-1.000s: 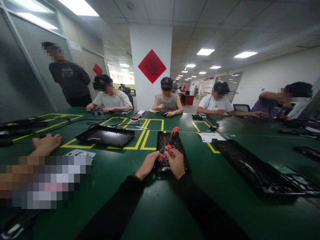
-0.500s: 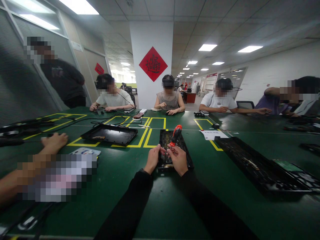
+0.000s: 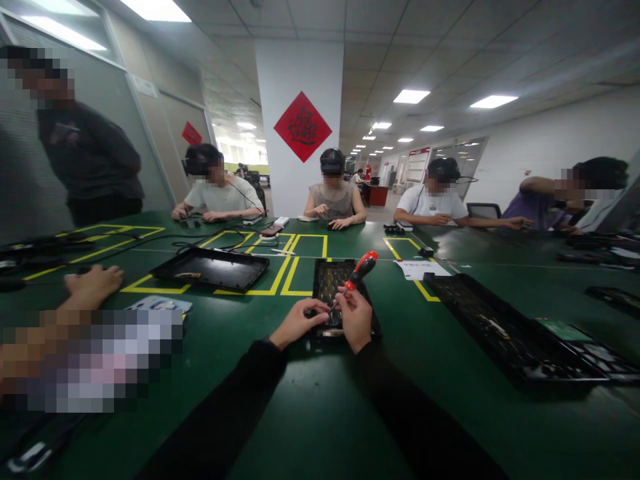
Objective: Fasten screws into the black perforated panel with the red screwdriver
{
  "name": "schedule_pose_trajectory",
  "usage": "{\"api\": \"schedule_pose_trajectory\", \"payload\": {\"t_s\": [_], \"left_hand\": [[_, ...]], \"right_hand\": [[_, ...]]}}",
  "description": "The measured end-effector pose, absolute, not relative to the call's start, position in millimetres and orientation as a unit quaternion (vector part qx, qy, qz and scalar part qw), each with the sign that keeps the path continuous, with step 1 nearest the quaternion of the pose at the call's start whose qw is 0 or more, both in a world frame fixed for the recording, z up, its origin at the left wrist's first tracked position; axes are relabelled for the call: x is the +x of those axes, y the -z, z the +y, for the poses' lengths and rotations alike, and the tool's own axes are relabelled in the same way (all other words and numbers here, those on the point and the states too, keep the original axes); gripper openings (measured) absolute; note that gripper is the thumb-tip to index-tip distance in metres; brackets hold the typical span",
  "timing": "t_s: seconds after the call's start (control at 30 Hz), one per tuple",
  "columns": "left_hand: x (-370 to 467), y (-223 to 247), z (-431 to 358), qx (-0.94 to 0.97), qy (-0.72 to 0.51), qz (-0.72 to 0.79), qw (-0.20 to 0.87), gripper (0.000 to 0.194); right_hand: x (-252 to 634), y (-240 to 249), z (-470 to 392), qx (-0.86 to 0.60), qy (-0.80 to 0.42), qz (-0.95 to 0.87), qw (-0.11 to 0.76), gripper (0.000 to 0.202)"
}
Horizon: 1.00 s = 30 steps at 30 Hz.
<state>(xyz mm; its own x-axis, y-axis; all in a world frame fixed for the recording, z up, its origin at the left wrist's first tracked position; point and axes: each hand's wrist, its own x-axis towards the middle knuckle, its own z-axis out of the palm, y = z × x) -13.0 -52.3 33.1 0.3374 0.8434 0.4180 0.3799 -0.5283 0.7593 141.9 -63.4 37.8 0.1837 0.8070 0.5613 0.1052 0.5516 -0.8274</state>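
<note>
A screwdriver (image 3: 362, 269) with a red and black handle leans up to the right, its shaft pointing down to the left. My right hand (image 3: 356, 317) is closed around its shaft, below the handle. Close to the screwdriver's tip, my left hand (image 3: 299, 321) has its fingers pinched together; whatever is between them is too small to make out. Both hands are over a black tray-like casing (image 3: 374, 328) on the green table. Small parts lie in the casing, partly hidden by my hands.
Left stands a shallow black tray (image 3: 215, 270); right, a long black casing (image 3: 480, 320) beside a green circuit board (image 3: 563, 330). A paper sheet (image 3: 423, 269) lies beyond. A neighbour's hand (image 3: 95, 283) rests on the left. Several people sit opposite; cables cross the table (image 3: 320, 413).
The screwdriver has tilted further to the right. My left hand has turned flatter, its fingers now nearer the tip. The standing person has shifted left in view.
</note>
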Motion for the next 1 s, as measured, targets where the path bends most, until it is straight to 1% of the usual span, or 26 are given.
{"api": "schedule_pose_trajectory", "payload": {"t_s": [0.07,0.23,0.33,0.67,1.0], "left_hand": [[-14.2,-31.4,-62.2,0.775,-0.406,0.392,0.284,0.032],[-14.1,-27.5,-63.5,0.769,-0.409,0.402,0.282,0.025],[-14.5,-27.3,-60.7,0.77,-0.406,0.407,0.277,0.025],[-13.8,-31.2,-59.9,0.796,-0.398,0.405,0.21,0.023],[-16.7,-30.1,-57.6,0.818,-0.372,0.405,0.169,0.021]], "right_hand": [[141.6,-38.7,-64.7,-0.392,-0.265,-0.575,0.667,0.024],[140.4,-40.9,-67.1,-0.379,-0.285,-0.565,0.675,0.025],[140.2,-41.8,-67.9,-0.374,-0.288,-0.562,0.679,0.026],[139.5,-40.5,-69.5,-0.371,-0.271,-0.597,0.657,0.023],[139.0,-38.6,-69.1,-0.363,-0.255,-0.624,0.644,0.023]]}}
